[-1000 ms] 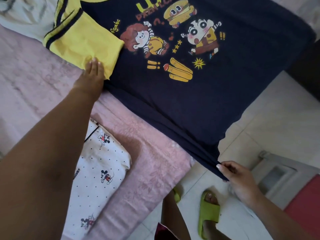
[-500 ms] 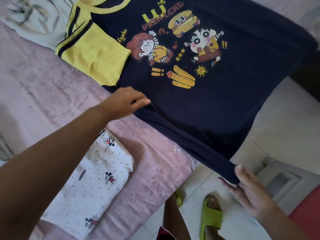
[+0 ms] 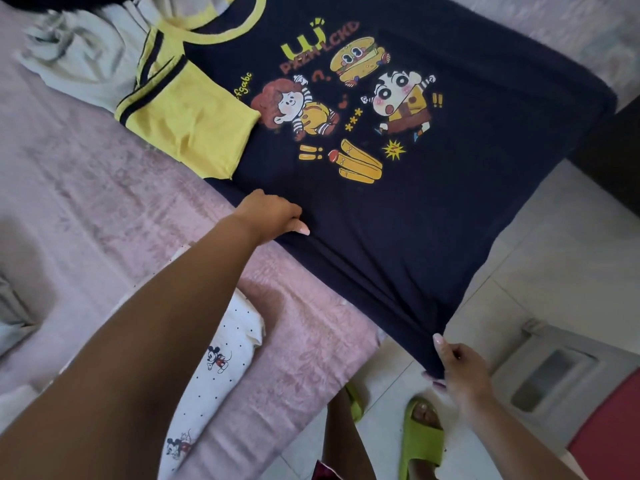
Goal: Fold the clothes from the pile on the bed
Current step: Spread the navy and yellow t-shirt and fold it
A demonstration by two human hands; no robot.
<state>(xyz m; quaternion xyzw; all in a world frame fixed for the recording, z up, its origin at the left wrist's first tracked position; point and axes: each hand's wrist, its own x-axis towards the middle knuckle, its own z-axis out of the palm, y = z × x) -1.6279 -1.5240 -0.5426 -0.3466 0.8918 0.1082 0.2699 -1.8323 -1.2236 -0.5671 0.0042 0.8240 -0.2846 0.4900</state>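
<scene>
— Gripping what, exactly, with each hand?

— My left hand (image 3: 273, 216) is clenched on the near side edge of the navy T-shirt (image 3: 433, 216), about halfway down its body, fingers curled into the cloth. My right hand (image 3: 462, 367) pinches the bottom hem corner, thumb on top, where the shirt hangs off the bed (image 3: 86, 209) over the floor (image 3: 561, 258).

— Which way does the shirt run?

— It lies print side up on the pink bedspread. Its long axis goes from the yellow collar (image 3: 221, 34) at the far left down to the hem near my right hand, so it runs diagonally across the bed's corner. The yellow sleeve (image 3: 187, 119) is folded in over the chest, beside the cartoon print (image 3: 349, 109).

— And the edges?

— The edge between my two hands is pulled fairly taut, with creases fanning toward the hem corner. The far side edge drapes over the bed's edge.

— Room to work?

— Open pink bedspread lies to my left. A folded white dotted garment (image 3: 214, 368) sits near the bed's front edge, under my left forearm, apart from the shirt. A crumpled pale grey garment (image 3: 79, 60) lies against the collar end. My green slippers (image 3: 420, 441) are on the tiles below.
</scene>
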